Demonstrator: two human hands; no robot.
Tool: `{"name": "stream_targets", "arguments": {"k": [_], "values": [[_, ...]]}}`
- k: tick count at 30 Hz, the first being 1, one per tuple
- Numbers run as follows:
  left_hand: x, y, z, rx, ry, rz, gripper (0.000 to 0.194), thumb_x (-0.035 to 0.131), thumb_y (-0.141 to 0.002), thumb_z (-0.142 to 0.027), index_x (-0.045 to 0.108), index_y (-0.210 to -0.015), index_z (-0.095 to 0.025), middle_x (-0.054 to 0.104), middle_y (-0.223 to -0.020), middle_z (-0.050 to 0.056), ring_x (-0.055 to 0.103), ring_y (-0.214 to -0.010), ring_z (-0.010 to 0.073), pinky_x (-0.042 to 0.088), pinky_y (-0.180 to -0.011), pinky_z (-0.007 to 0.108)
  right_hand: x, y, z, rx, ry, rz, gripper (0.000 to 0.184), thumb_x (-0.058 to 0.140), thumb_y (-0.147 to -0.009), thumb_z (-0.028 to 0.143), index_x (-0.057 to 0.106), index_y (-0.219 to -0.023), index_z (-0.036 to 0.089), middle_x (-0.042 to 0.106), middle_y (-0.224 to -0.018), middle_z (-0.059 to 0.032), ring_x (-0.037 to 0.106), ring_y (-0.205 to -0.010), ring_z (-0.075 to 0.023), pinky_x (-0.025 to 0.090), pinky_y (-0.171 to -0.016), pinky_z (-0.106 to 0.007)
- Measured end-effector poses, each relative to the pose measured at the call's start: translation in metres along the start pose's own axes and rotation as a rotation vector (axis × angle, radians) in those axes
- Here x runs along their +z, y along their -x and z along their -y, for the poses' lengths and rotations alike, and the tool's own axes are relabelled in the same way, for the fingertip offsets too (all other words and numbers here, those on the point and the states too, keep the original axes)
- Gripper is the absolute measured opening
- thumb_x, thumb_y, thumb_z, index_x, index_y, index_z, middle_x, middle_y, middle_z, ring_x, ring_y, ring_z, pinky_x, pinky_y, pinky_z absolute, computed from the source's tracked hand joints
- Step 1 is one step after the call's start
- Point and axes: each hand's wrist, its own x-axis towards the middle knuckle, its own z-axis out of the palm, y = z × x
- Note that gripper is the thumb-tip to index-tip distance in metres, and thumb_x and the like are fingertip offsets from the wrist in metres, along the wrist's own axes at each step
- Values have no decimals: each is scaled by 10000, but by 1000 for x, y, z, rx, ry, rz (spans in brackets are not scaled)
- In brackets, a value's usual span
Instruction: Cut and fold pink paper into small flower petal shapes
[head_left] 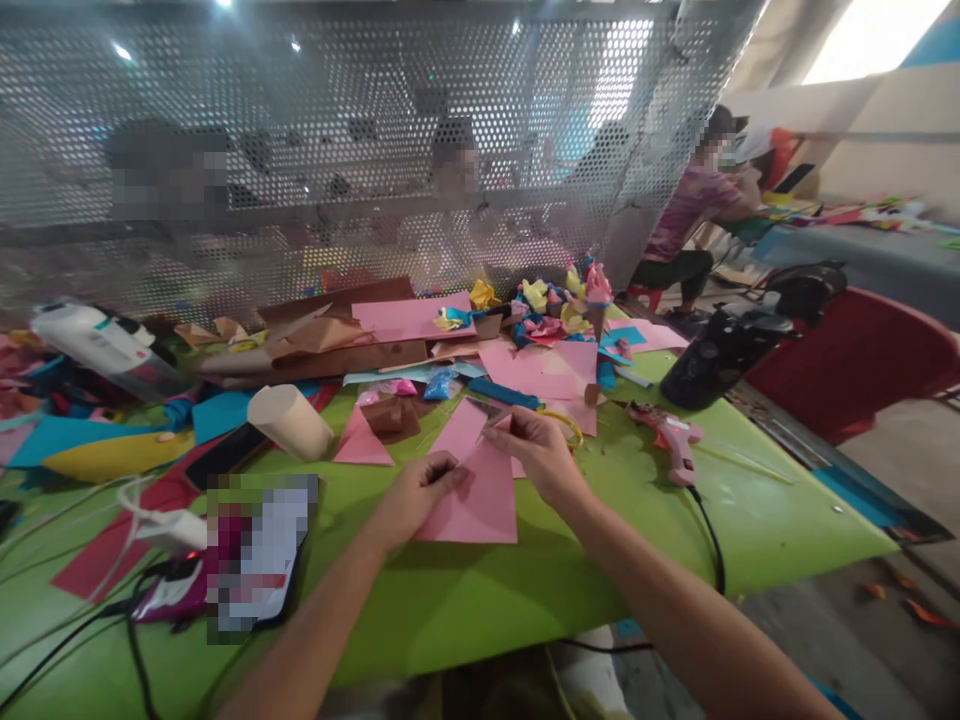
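Observation:
A sheet of pink paper (487, 510) is between my two hands, just above the green tabletop (450, 620). My left hand (421, 492) grips its left side, thumb laid on top. At the upper edge, my right hand (538, 452) pinches the paper between thumb and fingertips, where a corner looks lifted or folded. Yellow scissor-like handles (568, 428) show partly behind my right hand. Beyond it lies a blue stick-shaped tool (504, 392), perhaps a cutter. A pink paper triangle (361, 440) rests left of the sheet.
A pink glue gun (679, 440) with a black cord and a dark tumbler (716, 355) stand right. Left are a beige paper cup or tube (289, 420), a phone (281, 560) and cables. Crumpled paper pieces (547, 310) pile before a perforated metal screen (337, 130). Another person (686, 210) sits beyond.

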Motion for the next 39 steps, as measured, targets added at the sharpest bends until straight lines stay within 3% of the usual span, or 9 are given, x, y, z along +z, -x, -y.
{"name": "stream_targets", "arguments": {"k": [8, 13, 21, 23, 27, 29, 35, 39], "values": [[0, 0, 0, 29, -13, 7, 395, 599, -824, -549, 562, -712, -171, 535, -706, -13, 472, -687, 142, 358, -622, 257, -1, 1, 9, 10, -26, -92, 308, 730, -678, 489, 702, -658, 183, 532, -559, 20, 383, -520, -108, 276, -502, -249], [2, -1, -1, 33, 1, 5, 407, 612, -816, -561, 576, -728, -166, 528, -697, -14, 476, -700, 143, 358, -621, 255, 1, 2, 8, -28, 14, -145, 302, 698, -700, 484, 703, -625, 192, 541, -558, 13, 390, -511, -113, 278, -485, -251], [-4, -1, 8, 74, 32, -50, 376, 615, -822, -525, 585, -712, -167, 544, -687, -15, 488, -703, 145, 372, -654, 262, -24, -13, 6, -79, -61, -322, 307, 707, -698, 503, 678, -650, 200, 630, -576, -14, 507, -510, -129, 364, -480, -246], [-5, -2, 9, 74, 70, -117, 377, 620, -812, -533, 605, -735, -165, 570, -704, -5, 508, -716, 154, 385, -659, 264, -22, -12, 5, -33, -68, -225, 356, 717, -697, 550, 697, -714, 195, 654, -612, -16, 517, -511, -120, 371, -474, -236], [-5, -3, 7, 64, 88, -169, 409, 629, -793, -565, 604, -734, -161, 571, -699, -3, 509, -704, 153, 379, -642, 261, -5, -3, -3, 186, -17, 145, 390, 825, -607, 493, 732, -831, 188, 717, -736, -23, 593, -570, -137, 444, -520, -243], [-5, -3, 7, 54, 63, -155, 418, 644, -779, -570, 591, -717, -161, 554, -683, -12, 498, -692, 145, 370, -636, 257, 1, 1, -5, 273, -15, 196, 384, 870, -542, 435, 734, -788, 174, 728, -720, -32, 621, -576, -160, 476, -543, -268], [-8, -1, 11, 25, -2, -46, 369, 623, -802, -528, 608, -750, -163, 568, -705, -9, 500, -676, 139, 354, -608, 250, -9, -3, 2, 211, -109, -51, 320, 859, -538, 400, 707, -728, 192, 704, -617, -5, 592, -476, -157, 447, -482, -270], [-16, 2, 8, -5, 6, -54, 334, 617, -810, -503, 602, -762, -173, 543, -654, -27, 493, -616, 127, 365, -605, 252, -18, -6, 5, 112, -105, -155, 306, 839, -567, 406, 708, -758, 206, 712, -647, -5, 601, -506, -172, 452, -479, -276]]}}
